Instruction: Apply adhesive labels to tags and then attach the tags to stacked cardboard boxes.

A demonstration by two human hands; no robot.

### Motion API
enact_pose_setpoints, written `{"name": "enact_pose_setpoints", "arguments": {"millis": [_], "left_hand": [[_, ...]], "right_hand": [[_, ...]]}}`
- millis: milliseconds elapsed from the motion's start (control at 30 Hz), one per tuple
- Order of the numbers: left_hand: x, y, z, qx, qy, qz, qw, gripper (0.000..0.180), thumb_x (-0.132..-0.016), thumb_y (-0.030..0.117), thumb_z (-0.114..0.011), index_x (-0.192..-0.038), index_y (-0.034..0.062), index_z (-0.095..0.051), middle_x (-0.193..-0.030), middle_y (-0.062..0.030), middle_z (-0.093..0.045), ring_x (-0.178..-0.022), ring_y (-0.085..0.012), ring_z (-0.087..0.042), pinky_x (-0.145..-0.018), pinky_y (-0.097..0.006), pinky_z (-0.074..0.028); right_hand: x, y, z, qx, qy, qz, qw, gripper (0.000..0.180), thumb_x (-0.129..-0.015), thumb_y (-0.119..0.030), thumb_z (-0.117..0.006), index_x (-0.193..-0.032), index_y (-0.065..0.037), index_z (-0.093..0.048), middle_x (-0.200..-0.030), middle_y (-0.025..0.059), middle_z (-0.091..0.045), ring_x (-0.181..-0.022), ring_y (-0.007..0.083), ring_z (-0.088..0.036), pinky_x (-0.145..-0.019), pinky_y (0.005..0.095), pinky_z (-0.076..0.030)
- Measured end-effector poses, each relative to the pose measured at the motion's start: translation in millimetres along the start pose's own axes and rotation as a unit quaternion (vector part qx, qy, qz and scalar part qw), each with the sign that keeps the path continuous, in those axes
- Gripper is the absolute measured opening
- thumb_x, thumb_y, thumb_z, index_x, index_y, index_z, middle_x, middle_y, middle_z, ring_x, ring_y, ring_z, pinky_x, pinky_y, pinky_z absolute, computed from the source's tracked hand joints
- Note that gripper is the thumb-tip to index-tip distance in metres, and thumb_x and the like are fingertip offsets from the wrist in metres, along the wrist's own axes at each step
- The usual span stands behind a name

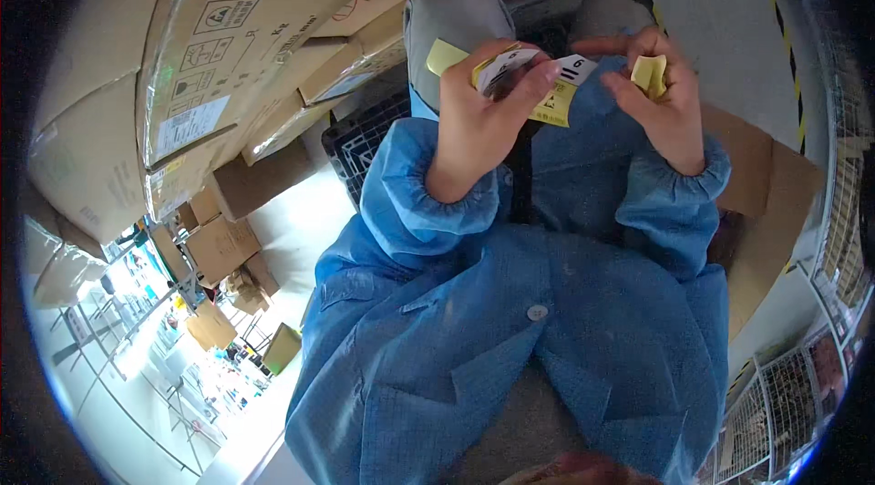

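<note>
My left hand (483, 116) is closed on a small stack of label sheets (510, 70) with yellow backing and white printed faces, held up in front of my blue coat (510, 321). A yellow corner of the stack sticks out to the left of the fingers. My right hand (661, 107) pinches a crumpled strip of yellow backing paper (649, 73) between thumb and fingers, just right of the stack. Both hands are close together above my knees.
Stacked cardboard boxes (228, 47) with printed symbols and white stickers fill the upper left. A black plastic pallet (365, 134) lies under them. Flat cardboard (775, 202) lies at the right, a yellow-black floor stripe (775, 2) runs beyond it, and wire racks (784, 394) stand at lower right.
</note>
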State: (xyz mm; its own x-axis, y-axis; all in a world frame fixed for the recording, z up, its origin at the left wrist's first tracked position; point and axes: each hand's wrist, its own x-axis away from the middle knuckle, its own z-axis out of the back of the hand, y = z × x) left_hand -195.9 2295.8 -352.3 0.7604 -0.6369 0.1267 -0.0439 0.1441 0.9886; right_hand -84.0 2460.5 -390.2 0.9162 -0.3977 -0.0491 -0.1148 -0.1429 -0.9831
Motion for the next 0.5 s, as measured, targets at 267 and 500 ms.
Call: {"name": "enact_pose_setpoints", "arguments": {"millis": [267, 500], "left_hand": [[10, -10, -28, 0.199, 0.031, 0.049, 0.978, 0.016, -0.085, 0.015, -0.071, -0.091, 0.0013, -0.066, -0.073, 0.0001, -0.061, -0.059, -0.0042, -0.049, -0.051, -0.019, -0.038], [1, -21, -62, 0.3, 0.032, 0.07, 0.951, 0.012, -0.087, 0.015, -0.068, -0.09, 0.0031, -0.067, -0.069, 0.002, -0.058, -0.054, -0.0035, -0.045, -0.047, -0.02, -0.035]], "right_hand": [[6, 5, 24, -0.084, 0.11, -0.06, 0.989, 0.016, -0.095, -0.017, -0.054, -0.09, -0.004, -0.062, -0.077, -0.0008, -0.062, -0.055, -0.0004, -0.036, -0.048, 0.0179, -0.024], [12, -8, 34, 0.001, 0.104, -0.057, 0.993, 0.025, -0.093, -0.017, -0.055, -0.109, 0.0, -0.063, -0.073, -0.0032, -0.056, -0.051, -0.0005, -0.037, -0.046, 0.0169, -0.026]]}}
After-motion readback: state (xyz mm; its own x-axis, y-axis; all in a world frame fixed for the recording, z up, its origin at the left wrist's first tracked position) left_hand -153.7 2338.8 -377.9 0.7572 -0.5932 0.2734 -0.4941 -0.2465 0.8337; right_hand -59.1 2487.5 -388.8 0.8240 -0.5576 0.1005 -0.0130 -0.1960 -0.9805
